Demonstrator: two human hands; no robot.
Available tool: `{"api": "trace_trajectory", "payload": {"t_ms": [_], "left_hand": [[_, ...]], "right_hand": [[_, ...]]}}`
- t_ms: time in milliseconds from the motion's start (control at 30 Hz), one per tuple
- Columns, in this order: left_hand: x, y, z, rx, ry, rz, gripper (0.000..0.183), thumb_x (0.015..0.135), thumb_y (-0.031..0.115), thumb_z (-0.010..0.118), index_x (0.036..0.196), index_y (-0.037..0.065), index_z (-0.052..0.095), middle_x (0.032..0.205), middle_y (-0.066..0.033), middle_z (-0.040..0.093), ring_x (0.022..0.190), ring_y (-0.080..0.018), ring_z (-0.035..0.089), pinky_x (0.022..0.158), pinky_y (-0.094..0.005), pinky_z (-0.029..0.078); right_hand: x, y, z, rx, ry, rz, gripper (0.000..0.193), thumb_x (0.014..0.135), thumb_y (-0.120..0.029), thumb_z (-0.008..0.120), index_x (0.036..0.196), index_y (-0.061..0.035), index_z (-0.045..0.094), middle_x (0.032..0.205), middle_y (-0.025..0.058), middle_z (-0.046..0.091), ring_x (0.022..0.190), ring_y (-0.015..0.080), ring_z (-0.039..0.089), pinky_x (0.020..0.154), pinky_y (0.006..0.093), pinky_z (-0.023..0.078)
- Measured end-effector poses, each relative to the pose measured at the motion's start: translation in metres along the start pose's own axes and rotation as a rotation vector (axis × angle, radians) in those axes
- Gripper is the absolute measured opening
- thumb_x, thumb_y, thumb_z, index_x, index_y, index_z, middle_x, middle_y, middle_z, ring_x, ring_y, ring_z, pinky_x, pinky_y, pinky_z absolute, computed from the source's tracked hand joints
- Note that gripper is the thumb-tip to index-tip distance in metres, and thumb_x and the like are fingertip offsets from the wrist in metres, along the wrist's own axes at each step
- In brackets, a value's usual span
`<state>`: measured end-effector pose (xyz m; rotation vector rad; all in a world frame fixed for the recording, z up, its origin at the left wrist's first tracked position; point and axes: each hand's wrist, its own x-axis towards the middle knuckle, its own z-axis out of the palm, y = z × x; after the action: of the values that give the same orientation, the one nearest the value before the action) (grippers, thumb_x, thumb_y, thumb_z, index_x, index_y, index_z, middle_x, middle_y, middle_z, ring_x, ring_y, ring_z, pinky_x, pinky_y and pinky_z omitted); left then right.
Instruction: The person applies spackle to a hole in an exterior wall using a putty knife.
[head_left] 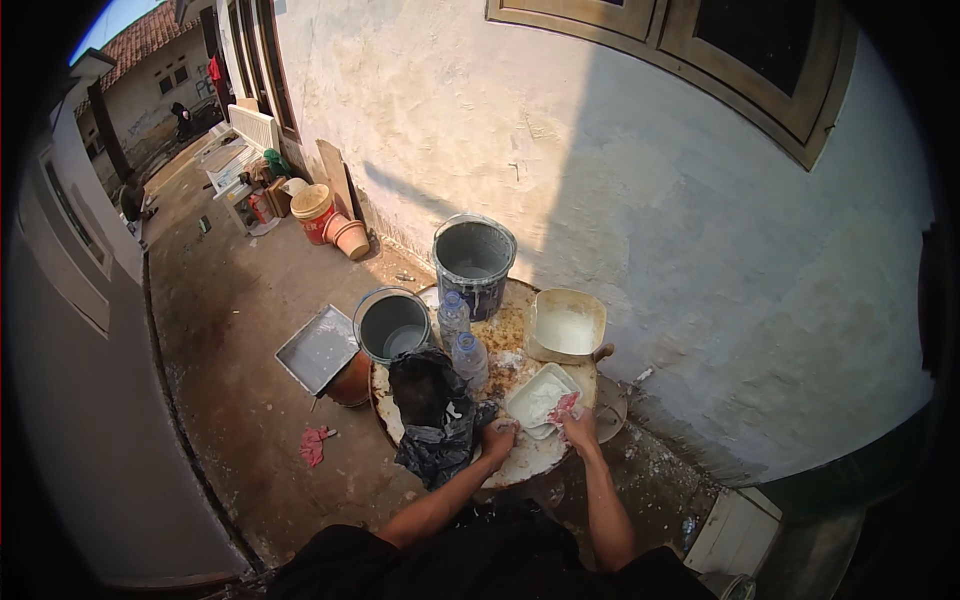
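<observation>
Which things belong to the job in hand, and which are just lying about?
Job, apparently:
white tray
white material in it
reddish item in the right hand

Lying about, probably:
pink cloth on the ground
red bucket
orange pot

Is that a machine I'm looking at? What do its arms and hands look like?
No, these are a person's own arms. The left hand and right hand are human, with no gloves visible. Both forearms are uncovered, with no cables or watch to be seen. A plain black top covers the body and upper arms.
</observation>
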<state>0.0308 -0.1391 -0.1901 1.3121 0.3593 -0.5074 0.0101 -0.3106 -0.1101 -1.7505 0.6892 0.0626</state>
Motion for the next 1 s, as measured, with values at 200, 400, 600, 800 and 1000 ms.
{"api": "trace_trajectory", "payload": {"t_ms": [200, 400, 600, 800, 1000], "left_hand": [[-0.005, -0.013, 0.004, -0.01, -0.012, -0.012, 0.017, 0.088, 0.014, 0.06, 0.086, -0.003, 0.061, 0.08, -0.008, 0.064, 0.064, -0.0139, 0.062, 0.054, -0.026, 0.05], [0.002, -0.012, 0.006, -0.151, -0.063, -0.025, 0.011, 0.09, 0.007, 0.056, 0.088, -0.004, 0.055, 0.079, -0.0102, 0.064, 0.067, -0.0171, 0.065, 0.059, -0.0279, 0.055], [0.001, -0.001, 0.017, -0.129, -0.032, -0.008, 0.012, 0.09, 0.005, 0.054, 0.088, -0.005, 0.051, 0.08, -0.0128, 0.062, 0.07, -0.0199, 0.065, 0.062, -0.0285, 0.056], [-0.007, 0.001, 0.015, -0.138, -0.029, -0.035, 0.009, 0.09, 0.002, 0.053, 0.086, -0.006, 0.05, 0.08, -0.0134, 0.061, 0.071, -0.0208, 0.066, 0.062, -0.0285, 0.057], [-0.009, -0.001, 0.014, -0.136, -0.048, -0.038, 0.008, 0.09, 0.001, 0.052, 0.086, -0.006, 0.049, 0.082, -0.0143, 0.061, 0.071, -0.0216, 0.066, 0.062, -0.0287, 0.058]], "right_hand": [[0.0, -0.014, -0.007, -0.609, 0.193, -0.328, 0.026, 0.077, -0.019, 0.059, 0.085, 0.0059, 0.06, 0.077, 0.0239, 0.063, 0.072, 0.0376, 0.064, 0.067, 0.0437, 0.05], [0.019, -0.021, 0.002, -0.753, 0.016, -0.462, 0.028, 0.08, -0.019, 0.054, 0.083, 0.0078, 0.06, 0.082, 0.031, 0.06, 0.081, 0.0469, 0.059, 0.075, 0.0507, 0.046], [0.025, -0.036, -0.001, -0.829, -0.1, -0.515, 0.029, 0.082, -0.02, 0.052, 0.08, 0.0078, 0.057, 0.079, 0.0322, 0.059, 0.077, 0.0472, 0.058, 0.073, 0.0521, 0.045], [0.029, -0.04, -0.004, -0.797, -0.108, -0.487, 0.029, 0.081, -0.02, 0.052, 0.079, 0.0079, 0.057, 0.079, 0.0327, 0.058, 0.077, 0.0468, 0.058, 0.071, 0.0515, 0.045], [0.026, -0.031, 0.005, -0.785, 0.008, -0.395, 0.027, 0.079, -0.018, 0.052, 0.081, 0.008, 0.058, 0.081, 0.0331, 0.058, 0.08, 0.047, 0.058, 0.074, 0.0507, 0.044]]}}
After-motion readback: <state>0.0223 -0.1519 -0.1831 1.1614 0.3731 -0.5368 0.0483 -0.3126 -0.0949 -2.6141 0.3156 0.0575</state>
